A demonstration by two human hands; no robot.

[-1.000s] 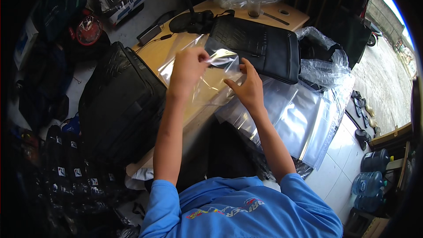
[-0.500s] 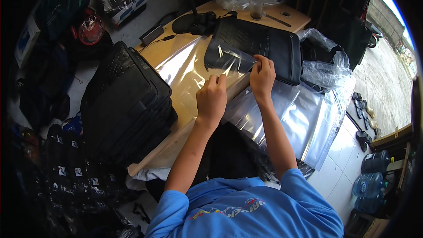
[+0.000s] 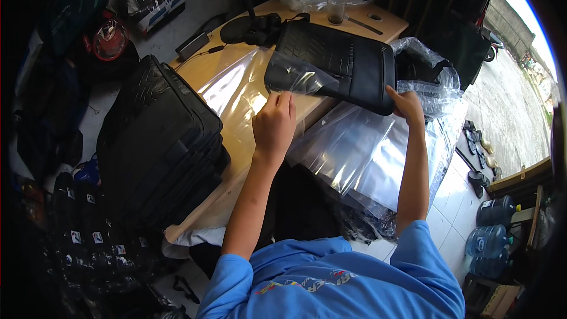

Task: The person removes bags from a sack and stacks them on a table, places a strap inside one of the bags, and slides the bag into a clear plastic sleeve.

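My left hand (image 3: 274,123) is closed on the edge of a clear plastic bag (image 3: 239,91) that spreads over the wooden table. The far corner of the bag overlaps the left end of a black padded bag (image 3: 331,62) with a quilted pattern and a smooth front panel. My right hand (image 3: 407,105) grips the near right corner of the black bag, thumb on top; its other fingers are partly hidden. Right of my lap lies a pile of flat clear plastic bags (image 3: 360,147). At the left a tall stack of similar black bags (image 3: 156,147) stands on the table.
A glass with dark liquid (image 3: 336,13) and a flat strip (image 3: 364,26) are at the table's far end. Crumpled plastic wrap (image 3: 440,85) lies beyond my right hand. Large water bottles (image 3: 489,241) stand low at the right, with sandals (image 3: 475,142) on the floor. Wrapped black goods (image 3: 88,236) fill the lower left.
My right hand has let go of the clear plastic bag and moved right onto the black bag's corner. My left hand keeps the clear bag, slightly lower and further left. The view has shifted a little.
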